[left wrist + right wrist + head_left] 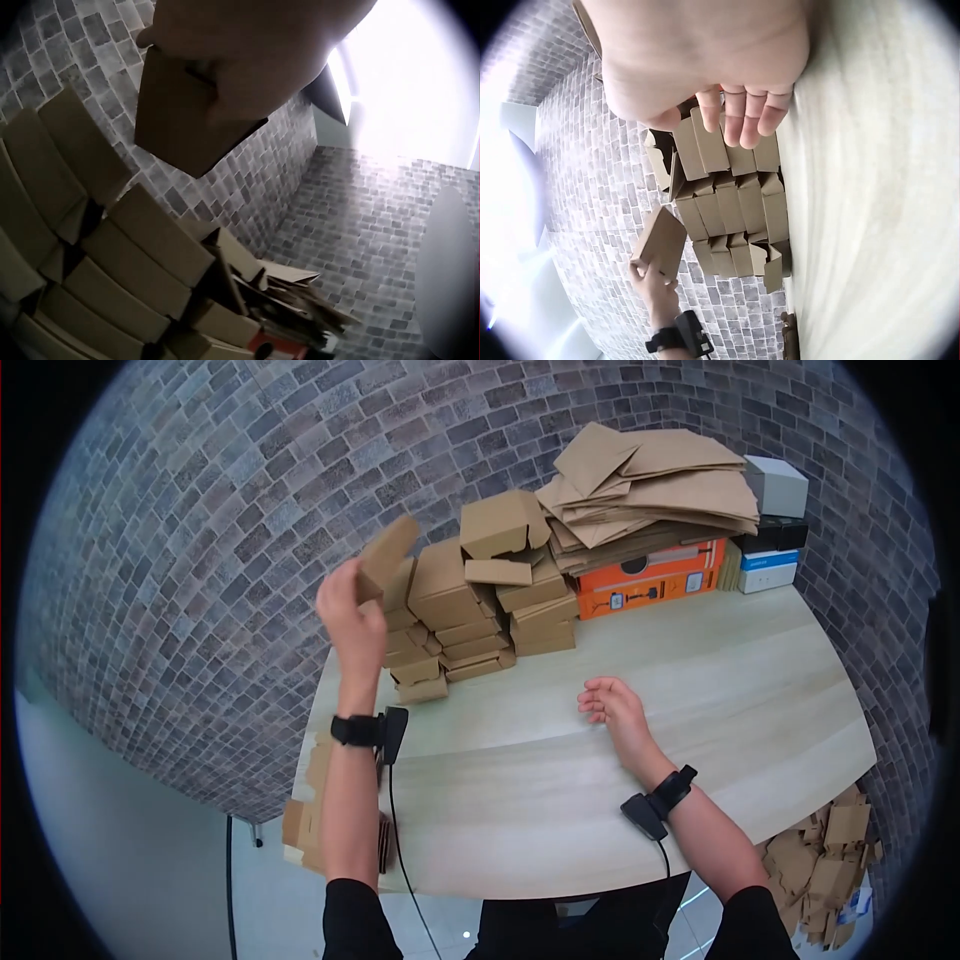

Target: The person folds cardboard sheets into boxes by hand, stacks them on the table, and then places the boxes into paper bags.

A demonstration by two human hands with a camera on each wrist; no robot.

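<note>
My left hand (352,622) grips a flat brown cardboard box (388,556), raised at the left end of the stacked boxes. In the left wrist view that box (176,112) hangs below the hand, in front of the brick wall; the right wrist view shows the same box (662,241) held up beside the stack. My right hand (618,710) holds nothing; its fingers hang loosely bent over the middle of the table. Between the two hands, toward the back, stand the stacked cardboard boxes (445,585), several layers high.
Flat brown cardboard sheets (660,485) lie piled on orange boxes (650,590) at the back right. White, black and blue boxes (770,570) stand beside them. The pale table (520,780) has a curved edge. Cardboard scraps (825,865) heap at the lower right, and more cardboard (305,825) sits at the left.
</note>
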